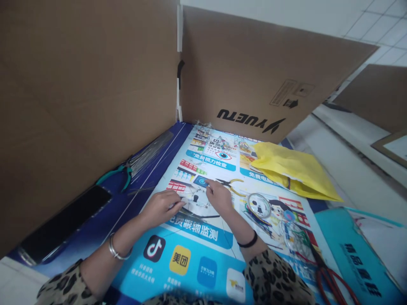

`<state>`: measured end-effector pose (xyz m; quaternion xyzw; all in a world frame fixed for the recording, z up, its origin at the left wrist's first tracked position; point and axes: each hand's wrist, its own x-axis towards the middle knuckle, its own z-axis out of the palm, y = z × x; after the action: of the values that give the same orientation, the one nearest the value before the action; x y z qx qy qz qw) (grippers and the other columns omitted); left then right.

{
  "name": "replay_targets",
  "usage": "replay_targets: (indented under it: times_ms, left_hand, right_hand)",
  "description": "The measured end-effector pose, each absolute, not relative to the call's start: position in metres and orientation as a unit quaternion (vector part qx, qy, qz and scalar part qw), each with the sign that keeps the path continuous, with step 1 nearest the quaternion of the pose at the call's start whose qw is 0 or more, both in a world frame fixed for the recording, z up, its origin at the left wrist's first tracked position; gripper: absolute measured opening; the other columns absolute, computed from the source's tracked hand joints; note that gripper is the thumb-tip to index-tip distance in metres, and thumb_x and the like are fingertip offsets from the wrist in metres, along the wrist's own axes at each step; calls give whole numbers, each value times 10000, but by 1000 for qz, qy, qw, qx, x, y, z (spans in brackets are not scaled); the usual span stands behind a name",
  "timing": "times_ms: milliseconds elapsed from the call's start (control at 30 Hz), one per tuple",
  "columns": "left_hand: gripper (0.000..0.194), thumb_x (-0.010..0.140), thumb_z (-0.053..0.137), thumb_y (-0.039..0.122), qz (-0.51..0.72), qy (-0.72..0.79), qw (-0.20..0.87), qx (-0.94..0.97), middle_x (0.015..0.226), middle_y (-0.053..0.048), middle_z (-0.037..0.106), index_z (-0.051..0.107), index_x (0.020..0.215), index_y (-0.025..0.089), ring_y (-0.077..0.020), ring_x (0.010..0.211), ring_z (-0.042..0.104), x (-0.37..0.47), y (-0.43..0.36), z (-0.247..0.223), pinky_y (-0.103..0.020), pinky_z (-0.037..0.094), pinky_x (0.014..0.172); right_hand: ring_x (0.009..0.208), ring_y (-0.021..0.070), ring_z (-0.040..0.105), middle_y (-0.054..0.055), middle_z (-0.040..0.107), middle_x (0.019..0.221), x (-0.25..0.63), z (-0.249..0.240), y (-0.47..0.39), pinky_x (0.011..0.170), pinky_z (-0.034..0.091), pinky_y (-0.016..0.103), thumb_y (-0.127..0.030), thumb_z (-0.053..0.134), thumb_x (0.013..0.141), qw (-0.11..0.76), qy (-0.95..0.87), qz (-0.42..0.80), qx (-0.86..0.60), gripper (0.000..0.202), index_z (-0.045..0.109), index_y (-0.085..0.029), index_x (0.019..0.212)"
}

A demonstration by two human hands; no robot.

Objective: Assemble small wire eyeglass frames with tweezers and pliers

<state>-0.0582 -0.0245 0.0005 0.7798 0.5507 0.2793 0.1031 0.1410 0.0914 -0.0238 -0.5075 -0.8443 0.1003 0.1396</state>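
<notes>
My left hand [163, 206] is closed in a pinch above the printed poster [206, 254], thumb against the fingers. Across a small gap, my right hand [219, 197] is also closed, its fingertips pressed together. Whatever is in either pinch is too small to make out. Just beyond my right hand lie pliers with yellow handles [237, 181]. A round clear spool [259, 205] rests to the right of that hand. Thin dark strands run over the poster below my hands.
Cardboard walls [254, 72] stand left and behind. On the left lie a black phone [66, 224], teal-handled pliers [127, 174] and a bundle of thin wires [152, 152]. To the right are a yellow bag [292, 169], red-handled scissors [330, 275] and a teal box [346, 250].
</notes>
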Motion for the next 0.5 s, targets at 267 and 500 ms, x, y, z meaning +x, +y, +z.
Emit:
replay_targets:
  times_ms: [267, 500]
  left_hand:
    - [264, 885, 440, 292, 277, 559, 111, 774, 693, -41, 597, 559, 691, 158, -141, 686, 544, -58, -23, 0, -243, 409, 627]
    - [286, 890, 430, 299, 267, 568, 113, 771, 674, -43, 595, 560, 680, 155, -141, 679, 550, -60, -21, -2, -242, 410, 628]
  right_hand:
    - [837, 167, 608, 25, 652, 968, 123, -23, 110, 679, 430, 249, -212, 408, 834, 173, -848, 66, -497, 336, 587, -275, 1112]
    - [844, 172, 596, 31, 644, 964, 126, -28, 137, 699, 434, 265, -222, 419, 831, 217, -827, 58, -515, 313, 599, -248, 1086]
